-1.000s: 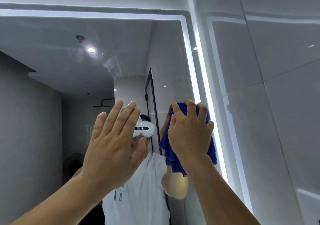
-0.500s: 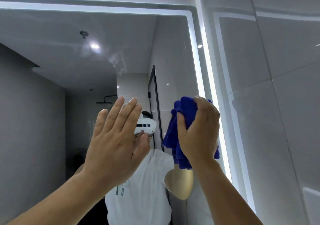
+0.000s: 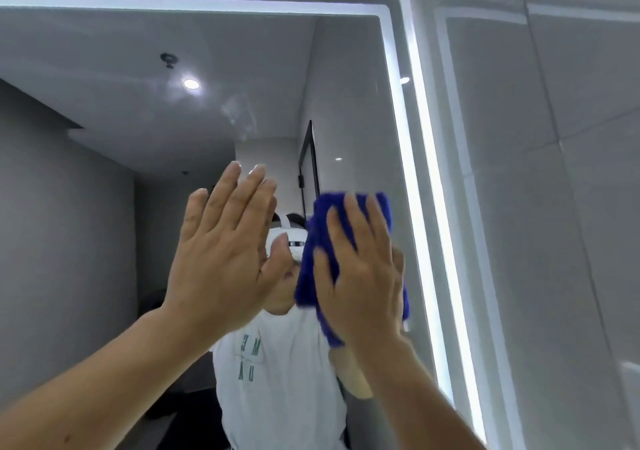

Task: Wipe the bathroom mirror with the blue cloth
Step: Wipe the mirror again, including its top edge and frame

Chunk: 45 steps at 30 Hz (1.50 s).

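The bathroom mirror [image 3: 145, 110] fills the left and middle of the view, with a lit white strip along its top and right edges. My right hand [image 3: 363, 276] presses the bunched blue cloth [image 3: 315, 262] flat against the glass near the mirror's right side, fingers spread over it. Just left of it, my left hand [image 3: 225, 255] is raised with flat, nearly joined fingers and holds nothing. Whether its palm touches the glass I cannot tell. The cloth's far side is hidden by my hand.
A glossy grey tiled wall [image 3: 554, 190] adjoins the mirror's lit right edge [image 3: 426, 190]. The reflection shows a person in a white T-shirt, a ceiling spotlight and a dark-framed glass door.
My right hand with the blue cloth has slid left across the glass, away from the lit edge and closer to my left hand, and its fingers have flattened. The left hand has stayed raised.
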{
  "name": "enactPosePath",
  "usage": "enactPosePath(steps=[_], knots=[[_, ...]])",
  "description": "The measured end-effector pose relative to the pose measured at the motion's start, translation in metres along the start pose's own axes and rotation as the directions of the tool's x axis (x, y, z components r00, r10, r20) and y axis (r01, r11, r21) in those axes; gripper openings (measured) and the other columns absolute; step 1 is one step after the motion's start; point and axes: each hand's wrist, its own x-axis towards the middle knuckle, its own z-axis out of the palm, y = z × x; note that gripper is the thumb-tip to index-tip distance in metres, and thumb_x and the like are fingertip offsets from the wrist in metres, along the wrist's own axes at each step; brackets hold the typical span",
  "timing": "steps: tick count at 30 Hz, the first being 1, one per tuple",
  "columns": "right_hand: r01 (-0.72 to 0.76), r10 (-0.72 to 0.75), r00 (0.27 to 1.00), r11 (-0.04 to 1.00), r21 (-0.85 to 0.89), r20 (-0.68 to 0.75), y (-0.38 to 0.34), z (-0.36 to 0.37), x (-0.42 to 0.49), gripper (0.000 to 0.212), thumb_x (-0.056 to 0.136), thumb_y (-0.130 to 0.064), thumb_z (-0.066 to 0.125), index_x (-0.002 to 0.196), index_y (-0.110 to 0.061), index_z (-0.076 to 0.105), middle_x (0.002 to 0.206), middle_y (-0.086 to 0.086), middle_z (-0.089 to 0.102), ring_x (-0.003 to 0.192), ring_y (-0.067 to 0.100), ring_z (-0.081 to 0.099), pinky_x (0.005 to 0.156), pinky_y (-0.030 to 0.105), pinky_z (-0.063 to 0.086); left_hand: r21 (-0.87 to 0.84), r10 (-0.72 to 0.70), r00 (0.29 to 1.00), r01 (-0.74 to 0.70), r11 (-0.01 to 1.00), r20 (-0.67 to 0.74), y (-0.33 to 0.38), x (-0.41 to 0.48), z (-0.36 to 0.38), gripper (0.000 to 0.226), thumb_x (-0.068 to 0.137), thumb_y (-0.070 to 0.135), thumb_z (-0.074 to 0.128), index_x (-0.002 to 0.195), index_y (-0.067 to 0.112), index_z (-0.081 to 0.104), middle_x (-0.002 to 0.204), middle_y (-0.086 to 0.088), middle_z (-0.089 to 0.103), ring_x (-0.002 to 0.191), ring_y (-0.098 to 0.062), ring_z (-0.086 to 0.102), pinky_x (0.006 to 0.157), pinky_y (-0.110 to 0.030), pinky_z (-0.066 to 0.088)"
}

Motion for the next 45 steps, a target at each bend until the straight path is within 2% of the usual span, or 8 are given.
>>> enactPosePath(steps=[4,10,13,16,22,29,34,45], knots=[[0.007,0.002,0.994,0.997,-0.08,0.105,0.034,-0.014,-0.065,0.052,0.1,-0.037,0.034,0.149,-0.02,0.032,0.159,0.002,0.022,0.147,0.026,0.014,0.102,0.049,0.038,0.012,-0.009,0.999,0.009,1.0,0.038,-0.007,-0.009,0.002,0.067,0.096,0.047,0.017,0.153,0.013,0.029,0.162,-0.003,0.02,0.151,-0.017,0.004,0.122,-0.047,0.006],[-0.351,0.355,0.935,0.928,-0.124,0.007,0.027,-0.01,0.058,0.05,0.1,-0.034,0.033,0.147,-0.016,0.03,0.155,0.007,0.027,0.143,0.032,0.018,0.104,0.05,0.039,0.076,0.006,1.0,-0.004,0.997,-0.026,-0.028,-0.01,0.0,0.064,0.096,0.044,0.022,0.151,0.012,0.033,0.16,-0.004,0.026,0.151,-0.018,0.009,0.12,-0.046,0.009],[-0.258,0.263,0.964,0.957,-0.136,0.025,-0.001,0.002,0.108,0.056,0.097,-0.039,0.035,0.148,-0.018,0.025,0.157,0.007,0.022,0.144,0.032,0.015,0.103,0.049,0.037,0.1,0.015,0.998,-0.009,0.995,-0.057,-0.028,0.002,0.004,0.062,0.097,0.042,0.03,0.151,0.012,0.033,0.16,-0.004,0.026,0.151,-0.019,0.008,0.119,-0.049,0.012],[-0.092,0.103,0.991,0.987,-0.133,0.081,-0.007,0.001,0.058,0.06,0.096,-0.04,0.037,0.151,-0.02,0.021,0.159,0.005,0.02,0.147,0.029,0.012,0.107,0.045,0.033,0.117,0.013,0.997,-0.003,0.993,-0.078,-0.019,0.016,0.006,0.065,0.095,0.042,0.045,0.151,0.011,0.032,0.16,-0.006,0.025,0.151,-0.02,0.008,0.118,-0.051,0.016],[-0.133,0.141,0.986,0.987,-0.091,0.087,0.054,-0.017,-0.051,0.053,0.097,-0.031,0.037,0.148,-0.015,0.034,0.157,0.006,0.027,0.146,0.032,0.017,0.11,0.053,0.03,0.092,0.098,0.991,-0.09,0.992,-0.09,-0.008,0.026,0.009,0.065,0.095,0.044,0.03,0.15,0.01,0.03,0.16,-0.007,0.027,0.151,-0.021,0.012,0.118,-0.051,0.015],[-0.244,0.252,0.968,0.949,-0.199,0.017,0.051,-0.007,0.086,0.052,0.1,-0.029,0.037,0.149,-0.015,0.029,0.158,0.008,0.023,0.145,0.032,0.014,0.117,0.045,0.014,0.062,0.056,0.998,-0.056,0.997,0.0,-0.003,0.059,0.018,0.072,0.094,0.053,0.003,0.157,0.02,0.013,0.165,0.003,0.004,0.15,-0.011,-0.009,0.122,-0.043,0.0],[-0.209,0.213,0.977,0.954,-0.214,-0.007,0.044,-0.001,0.165,0.051,0.1,-0.028,0.033,0.149,-0.019,0.026,0.159,0.005,0.018,0.145,0.029,0.009,0.116,0.043,0.012,0.056,0.079,0.995,-0.076,0.996,-0.06,-0.009,0.084,0.024,0.076,0.092,0.056,-0.01,0.157,0.022,0.011,0.164,0.005,0.002,0.149,-0.01,-0.013,0.122,-0.042,-0.002],[-0.029,0.046,0.995,0.98,-0.196,0.083,0.058,-0.003,0.318,0.052,0.1,-0.028,0.034,0.15,-0.019,0.025,0.159,0.003,0.016,0.145,0.03,0.006,0.117,0.045,0.012,0.058,0.109,0.981,-0.101,0.993,-0.162,-0.039,0.141,0.021,0.068,0.1,0.052,0.009,0.151,0.015,0.034,0.16,-0.001,0.026,0.151,-0.017,0.01,0.119,-0.051,0.014]])
